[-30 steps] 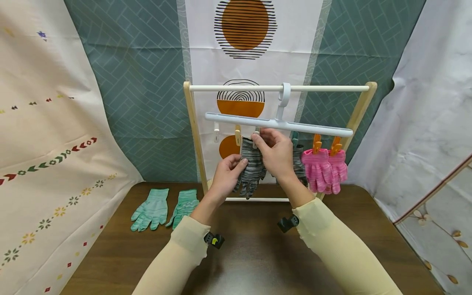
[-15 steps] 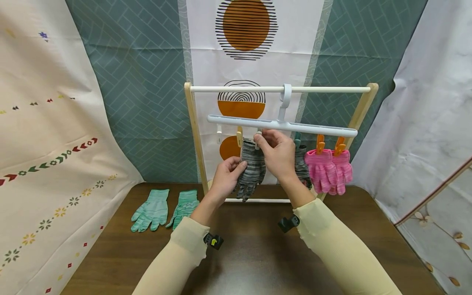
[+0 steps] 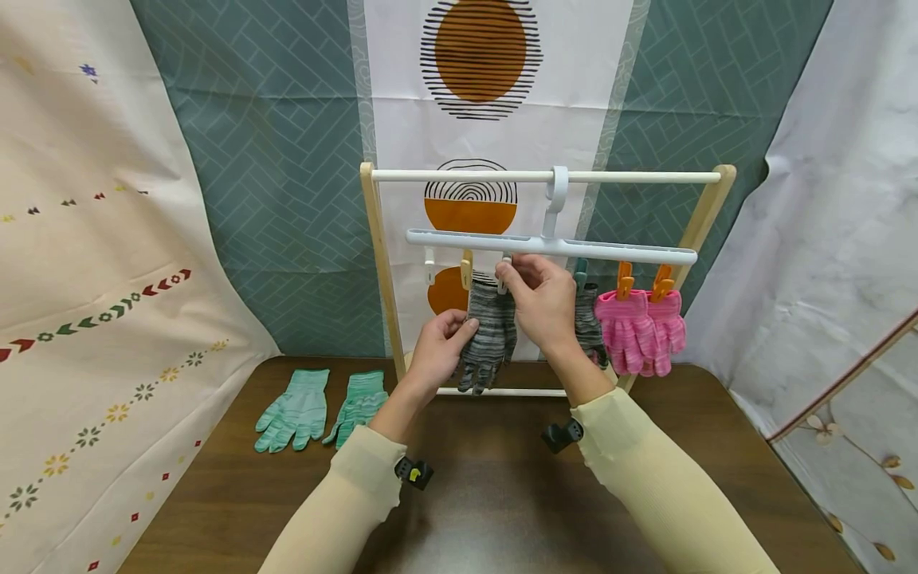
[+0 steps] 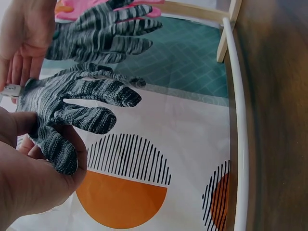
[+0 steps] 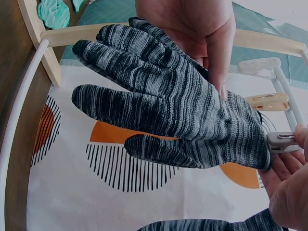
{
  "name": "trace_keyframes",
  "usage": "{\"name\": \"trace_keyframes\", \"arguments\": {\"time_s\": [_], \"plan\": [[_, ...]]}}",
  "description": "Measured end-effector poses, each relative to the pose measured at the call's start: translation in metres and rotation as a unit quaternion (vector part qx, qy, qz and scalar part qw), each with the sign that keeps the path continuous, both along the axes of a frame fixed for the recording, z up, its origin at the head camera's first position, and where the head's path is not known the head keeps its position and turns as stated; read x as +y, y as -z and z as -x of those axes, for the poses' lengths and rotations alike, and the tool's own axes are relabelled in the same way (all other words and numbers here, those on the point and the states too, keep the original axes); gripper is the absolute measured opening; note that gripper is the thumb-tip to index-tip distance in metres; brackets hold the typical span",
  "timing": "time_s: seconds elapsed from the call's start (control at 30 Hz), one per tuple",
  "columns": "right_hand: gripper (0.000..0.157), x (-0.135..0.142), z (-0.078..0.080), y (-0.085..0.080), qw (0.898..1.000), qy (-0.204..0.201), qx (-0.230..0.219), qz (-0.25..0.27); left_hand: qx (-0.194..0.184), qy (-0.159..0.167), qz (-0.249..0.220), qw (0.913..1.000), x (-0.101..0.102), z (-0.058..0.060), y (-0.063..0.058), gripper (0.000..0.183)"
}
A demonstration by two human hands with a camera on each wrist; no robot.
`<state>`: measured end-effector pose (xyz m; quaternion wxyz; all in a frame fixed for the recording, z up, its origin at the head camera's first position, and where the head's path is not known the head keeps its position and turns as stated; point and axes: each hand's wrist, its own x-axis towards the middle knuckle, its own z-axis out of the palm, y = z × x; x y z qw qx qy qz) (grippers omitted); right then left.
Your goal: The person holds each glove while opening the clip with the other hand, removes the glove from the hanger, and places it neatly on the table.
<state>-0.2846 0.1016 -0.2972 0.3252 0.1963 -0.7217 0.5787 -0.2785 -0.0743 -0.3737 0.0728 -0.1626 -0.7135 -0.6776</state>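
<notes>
Between my hands hangs a black-and-grey striped knit glove, fingers downward. My left hand pinches its side between thumb and fingers. At its cuff, my right hand grips a grey clothespin; the clip's jaws are at the cuff edge in the right wrist view. The clothespin hangs under a pale blue-grey hanger. To the right, a matching striped glove hangs from a teal clothespin, partly behind my right hand. Beyond it, orange clothespins hold two pink gloves.
The hanger hooks over the white top bar of a wooden rack. A white clothespin and a cream clothespin hang at its left, holding nothing. Two mint-green gloves lie on the brown table at left.
The hanger has swung slightly to the right and levelled a little, its gloves moving with it. Both hands keep their holds on the striped glove and the grey clothespin.
</notes>
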Motion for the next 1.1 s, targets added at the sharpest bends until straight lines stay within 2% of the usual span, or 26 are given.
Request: {"name": "trace_keyframes", "arguments": {"time_s": [0.43, 0.77, 1.1], "plan": [[0.026, 0.000, 0.001, 0.000, 1.000, 0.006, -0.003, 0.006, -0.007, -0.017, 0.016, 0.9997, -0.001, -0.001, 0.002, 0.024], [0.026, 0.004, 0.003, 0.004, 1.000, 0.021, -0.003, -0.003, -0.030, -0.016, 0.014, 0.9993, -0.011, -0.002, 0.018, 0.022], [0.029, 0.004, 0.004, 0.004, 1.000, 0.015, 0.000, -0.016, -0.023, -0.022, 0.016, 0.9994, -0.020, -0.007, 0.021, 0.020]]}}
